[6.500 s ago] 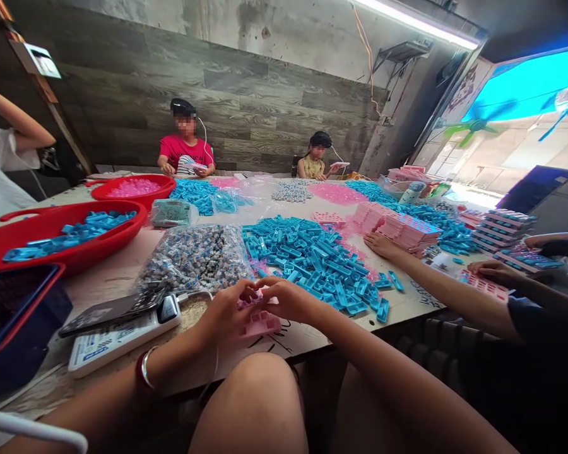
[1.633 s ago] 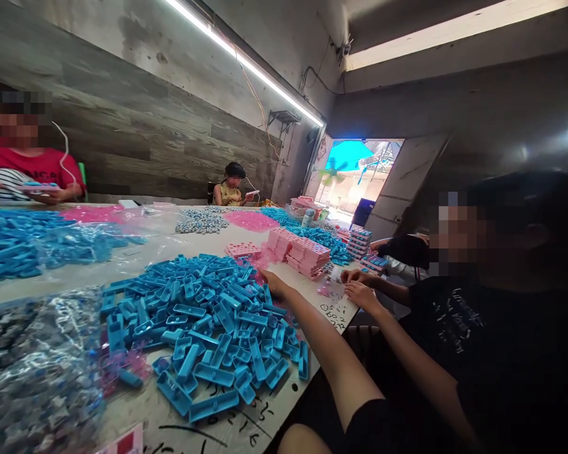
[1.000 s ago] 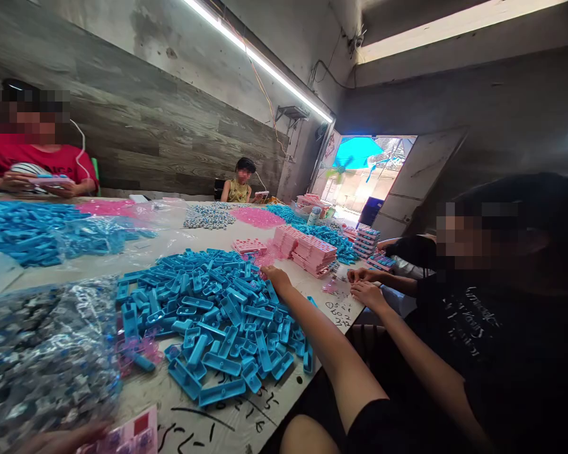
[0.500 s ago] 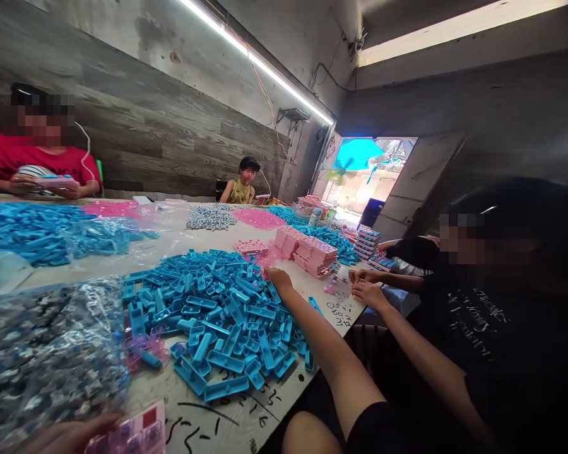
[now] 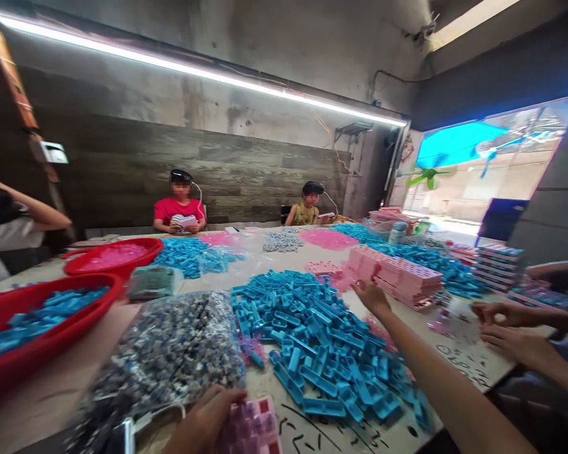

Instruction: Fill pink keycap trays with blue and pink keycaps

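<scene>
At the bottom edge, my left hand (image 5: 208, 413) is closed on a pink plastic panel (image 5: 253, 425) with clear raised cells and red patches. My right arm stretches across the table, and my right hand (image 5: 373, 299) is beside a stack of pink panels (image 5: 392, 277) and a heap of small clear pink pieces (image 5: 343, 277). Its fingers look pinched together; whatever is between them is too small to make out. Between my hands spreads a pile of blue plastic trough-shaped pieces (image 5: 312, 340). A clear bag of small grey, white and blue parts (image 5: 170, 343) lies just beyond my left hand.
Red basins (image 5: 118, 277) with pink and blue pieces stand at the left. Two people (image 5: 180, 211) sit across the table. A co-worker's hands (image 5: 502, 328) are at the right, near stacked panels (image 5: 497, 268). Black handwriting marks the tabletop (image 5: 312, 435).
The view has swung left, bringing the red basins in. My left hand keeps its hold on the pink panel. My right hand remains by the pink pieces, slightly nearer the stack.
</scene>
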Action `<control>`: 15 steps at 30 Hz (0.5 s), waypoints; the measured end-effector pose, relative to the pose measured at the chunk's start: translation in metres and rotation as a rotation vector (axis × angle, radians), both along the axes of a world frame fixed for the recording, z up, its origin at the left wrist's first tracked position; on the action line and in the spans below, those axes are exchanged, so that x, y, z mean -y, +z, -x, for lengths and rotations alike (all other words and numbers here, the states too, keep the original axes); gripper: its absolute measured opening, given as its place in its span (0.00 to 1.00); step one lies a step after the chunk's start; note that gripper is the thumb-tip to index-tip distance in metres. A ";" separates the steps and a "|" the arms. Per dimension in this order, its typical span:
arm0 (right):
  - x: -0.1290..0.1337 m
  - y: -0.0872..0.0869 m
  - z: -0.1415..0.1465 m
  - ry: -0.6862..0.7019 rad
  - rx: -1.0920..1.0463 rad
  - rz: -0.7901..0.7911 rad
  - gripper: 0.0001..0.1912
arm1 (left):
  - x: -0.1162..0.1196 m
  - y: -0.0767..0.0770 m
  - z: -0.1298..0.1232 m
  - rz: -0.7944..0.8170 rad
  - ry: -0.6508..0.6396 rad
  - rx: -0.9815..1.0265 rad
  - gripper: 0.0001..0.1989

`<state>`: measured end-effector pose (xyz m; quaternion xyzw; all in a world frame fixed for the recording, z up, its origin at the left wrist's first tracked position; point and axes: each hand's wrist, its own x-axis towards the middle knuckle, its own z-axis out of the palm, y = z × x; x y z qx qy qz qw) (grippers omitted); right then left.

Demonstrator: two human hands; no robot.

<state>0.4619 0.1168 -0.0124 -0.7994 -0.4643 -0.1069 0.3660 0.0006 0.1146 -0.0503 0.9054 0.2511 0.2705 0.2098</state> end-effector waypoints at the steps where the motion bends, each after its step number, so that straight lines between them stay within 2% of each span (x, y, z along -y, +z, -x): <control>1: -0.001 0.006 0.006 -0.024 -0.020 -0.048 0.12 | 0.001 0.004 0.000 0.019 -0.008 -0.031 0.27; 3: 0.004 0.017 0.021 -0.013 -0.058 -0.116 0.15 | 0.004 0.012 0.000 0.087 0.007 -0.125 0.28; 5: 0.008 0.023 0.048 0.076 -0.093 -0.143 0.15 | 0.008 0.019 0.000 0.166 0.042 -0.200 0.29; 9: 0.010 0.016 0.132 0.339 -0.120 -0.114 0.16 | 0.015 0.027 0.000 0.211 0.089 -0.204 0.30; 13: 0.013 0.006 0.209 0.558 -0.053 -0.005 0.11 | 0.015 0.030 -0.001 0.202 0.068 -0.234 0.32; 15: 0.015 0.004 0.233 0.587 0.174 0.154 0.09 | 0.015 0.030 -0.001 0.200 0.056 -0.256 0.32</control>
